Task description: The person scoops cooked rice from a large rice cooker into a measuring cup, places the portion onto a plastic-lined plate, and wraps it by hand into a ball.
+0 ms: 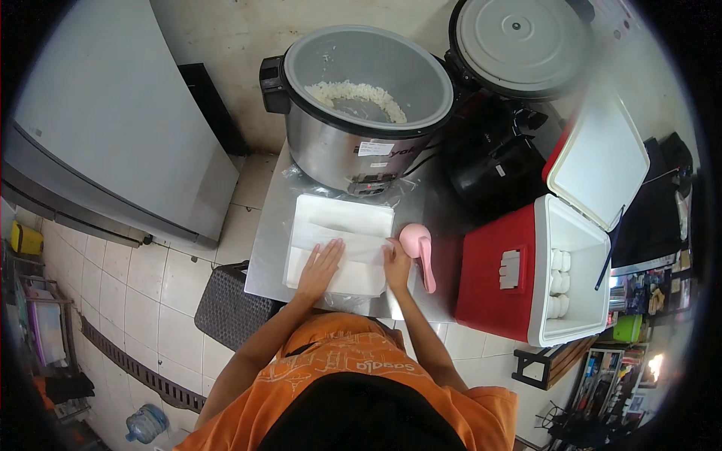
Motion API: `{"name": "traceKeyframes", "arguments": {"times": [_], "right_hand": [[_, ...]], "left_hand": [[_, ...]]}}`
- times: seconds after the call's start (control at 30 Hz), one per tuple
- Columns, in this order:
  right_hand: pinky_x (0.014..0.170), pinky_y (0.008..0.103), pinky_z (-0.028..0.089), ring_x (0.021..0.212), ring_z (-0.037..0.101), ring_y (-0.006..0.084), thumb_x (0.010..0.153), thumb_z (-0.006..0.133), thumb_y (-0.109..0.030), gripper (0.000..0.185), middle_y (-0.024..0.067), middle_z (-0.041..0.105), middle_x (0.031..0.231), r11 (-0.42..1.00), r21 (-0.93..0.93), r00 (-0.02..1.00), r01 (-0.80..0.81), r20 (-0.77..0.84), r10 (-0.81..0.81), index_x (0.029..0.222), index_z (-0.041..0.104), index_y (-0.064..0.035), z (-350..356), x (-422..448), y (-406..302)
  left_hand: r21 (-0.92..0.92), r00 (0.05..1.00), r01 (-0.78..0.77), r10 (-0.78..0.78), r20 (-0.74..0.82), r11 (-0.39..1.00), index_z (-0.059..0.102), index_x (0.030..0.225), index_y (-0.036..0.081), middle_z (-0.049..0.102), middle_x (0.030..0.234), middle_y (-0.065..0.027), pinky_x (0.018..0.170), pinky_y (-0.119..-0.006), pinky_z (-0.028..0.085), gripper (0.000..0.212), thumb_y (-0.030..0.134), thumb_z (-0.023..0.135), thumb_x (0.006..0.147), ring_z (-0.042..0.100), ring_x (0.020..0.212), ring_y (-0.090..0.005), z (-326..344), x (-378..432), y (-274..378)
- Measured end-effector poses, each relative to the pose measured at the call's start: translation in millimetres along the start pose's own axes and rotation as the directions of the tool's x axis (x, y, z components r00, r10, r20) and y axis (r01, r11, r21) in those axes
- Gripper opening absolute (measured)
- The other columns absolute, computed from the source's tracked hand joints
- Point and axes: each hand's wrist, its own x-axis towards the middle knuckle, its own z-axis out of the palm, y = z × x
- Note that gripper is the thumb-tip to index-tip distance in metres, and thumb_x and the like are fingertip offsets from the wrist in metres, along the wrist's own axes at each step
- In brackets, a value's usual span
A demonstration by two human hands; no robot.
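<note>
A stack of white paper sheets lies on the steel table in front of me, and a folded paper strip crosses its upper part. My left hand rests flat on the stack, its fingertips on the strip. At the strip's right end, the curled fingers of my right hand hold the paper edge. Just right of that hand lies a pink plastic scoop, its handle toward me. Behind the paper stands a large rice cooker, lid off its pot, with cooked white rice inside.
At right, a red cooler box has its lid raised and holds several white wrapped bundles. The cooker's round lid stands up behind a black appliance. A dark woven stool and a grey refrigerator are at left.
</note>
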Motion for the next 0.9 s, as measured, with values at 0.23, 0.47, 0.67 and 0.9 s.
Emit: {"name": "traceKeyframes", "arguments": {"times": [0.23, 0.47, 0.67, 0.9], "right_hand": [[0.088, 0.0318, 0.045, 0.109, 0.054, 0.0277, 0.093, 0.055, -0.027, 0.037, 0.0185, 0.055, 0.119, 0.545, 0.394, 0.649, -0.740, 0.629, 0.428, 0.114, 0.052, 0.0027, -11.7, -54.8, -42.0], [0.107, 0.0362, 0.036, 0.121, 0.046, 0.0295, 0.094, 0.050, -0.041, 0.060, 0.0204, 0.047, 0.129, -0.355, 0.626, 0.499, -0.695, 0.774, 0.390, 0.124, 0.040, 0.0100, -5.6, -40.8, -0.7], [0.094, 0.0332, 0.043, 0.114, 0.052, 0.0222, 0.088, 0.064, -0.036, 0.047, 0.0095, 0.058, 0.115, 0.212, 0.549, 0.582, -0.809, 0.690, 0.431, 0.118, 0.053, -0.0016, 8.8, 49.3, 18.9], [0.082, 0.0360, 0.047, 0.094, 0.064, 0.0238, 0.068, 0.075, -0.014, 0.040, 0.0061, 0.068, 0.105, 0.886, -0.464, 0.821, 0.001, 0.507, 0.265, 0.107, 0.066, -0.0106, 29.6, 120.7, 49.6]], "left_hand": [[0.090, 0.991, 0.070, -0.080, 0.110, 0.993, 0.023, 0.146, 0.012, 0.022, 0.152, -0.0010, 0.115, -0.044, 0.013, 0.084, 0.029, 0.066, 0.076, 0.019, 0.140, -0.0137, -19.4, 14.6, 5.3], [0.115, 0.983, 0.105, -0.120, 0.137, 0.988, 0.022, 0.146, 0.012, 0.021, 0.152, -0.0005, 0.115, -0.045, 0.013, 0.093, 0.032, 0.071, 0.070, 0.019, 0.140, -0.0130, -22.0, 22.0, 5.6], [0.162, 0.982, 0.112, -0.135, 0.134, 0.980, 0.022, 0.146, 0.012, 0.021, 0.152, -0.0005, 0.115, -0.046, 0.012, 0.092, 0.032, 0.071, 0.070, 0.018, 0.140, -0.0131, -23.3, 18.4, 6.6], [0.096, 0.989, 0.128, -0.134, 0.060, 0.987, 0.021, 0.147, 0.017, 0.021, 0.153, -0.0028, 0.114, -0.051, 0.012, 0.089, 0.028, 0.069, 0.073, 0.017, 0.142, -0.0191, -15.6, 18.9, 14.4]]}}
